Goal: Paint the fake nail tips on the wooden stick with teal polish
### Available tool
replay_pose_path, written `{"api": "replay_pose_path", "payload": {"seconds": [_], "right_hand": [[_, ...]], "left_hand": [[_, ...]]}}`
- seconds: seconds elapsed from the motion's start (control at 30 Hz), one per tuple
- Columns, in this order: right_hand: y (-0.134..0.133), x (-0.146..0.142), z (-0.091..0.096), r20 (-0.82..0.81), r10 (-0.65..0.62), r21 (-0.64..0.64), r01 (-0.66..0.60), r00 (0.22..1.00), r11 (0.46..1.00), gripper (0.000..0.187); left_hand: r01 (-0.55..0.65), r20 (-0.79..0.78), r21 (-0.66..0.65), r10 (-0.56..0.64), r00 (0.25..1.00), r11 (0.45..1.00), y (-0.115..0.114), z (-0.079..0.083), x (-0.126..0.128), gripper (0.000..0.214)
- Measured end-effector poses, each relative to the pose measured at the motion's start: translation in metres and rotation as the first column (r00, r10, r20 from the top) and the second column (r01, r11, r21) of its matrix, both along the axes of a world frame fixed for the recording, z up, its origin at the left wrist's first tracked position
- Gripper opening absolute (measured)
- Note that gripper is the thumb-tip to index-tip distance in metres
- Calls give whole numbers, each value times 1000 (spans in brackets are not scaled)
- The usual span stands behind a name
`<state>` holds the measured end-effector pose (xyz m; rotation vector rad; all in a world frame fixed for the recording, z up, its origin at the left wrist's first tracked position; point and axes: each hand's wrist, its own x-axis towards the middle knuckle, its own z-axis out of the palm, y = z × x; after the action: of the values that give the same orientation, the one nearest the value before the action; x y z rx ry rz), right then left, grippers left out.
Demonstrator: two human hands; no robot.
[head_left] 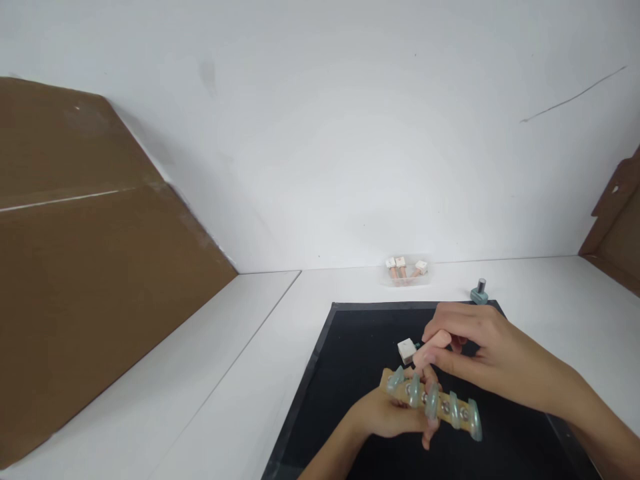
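Note:
My left hand (387, 417) is closed round a tan wooden stick (433, 402) that carries several pale green false nails in a row, held above a black mat (345, 373). My right hand (475, 353) pinches a pink stick-like tool with a white cube-shaped cap (407, 350); its tip points at the left end of the nail row. Both hands hover over the mat's middle.
A small teal nail-polish bottle (479, 291) stands just beyond the mat's far right corner. A clear tray with pink-and-white pieces (406, 270) lies by the white wall. Brown cardboard panels (90, 267) stand at the left and at the far right (617, 220).

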<state>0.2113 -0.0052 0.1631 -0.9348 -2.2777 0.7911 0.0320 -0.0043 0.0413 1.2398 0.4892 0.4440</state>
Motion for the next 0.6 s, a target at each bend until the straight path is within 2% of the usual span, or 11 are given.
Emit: {"api": "replay_pose_path", "payload": {"seconds": [0.3,0.6], "right_hand": [[-1,0,0,-22,7,-32,-7,1000,999,20],[-1,-1,2,-18,-2,-38,2,1000,999,21]], "left_hand": [[23,-3,24,-23,1000,999,1,-1,-2,50],[-12,18,12,12,1000,1000,1,-6,-1,51]]}}
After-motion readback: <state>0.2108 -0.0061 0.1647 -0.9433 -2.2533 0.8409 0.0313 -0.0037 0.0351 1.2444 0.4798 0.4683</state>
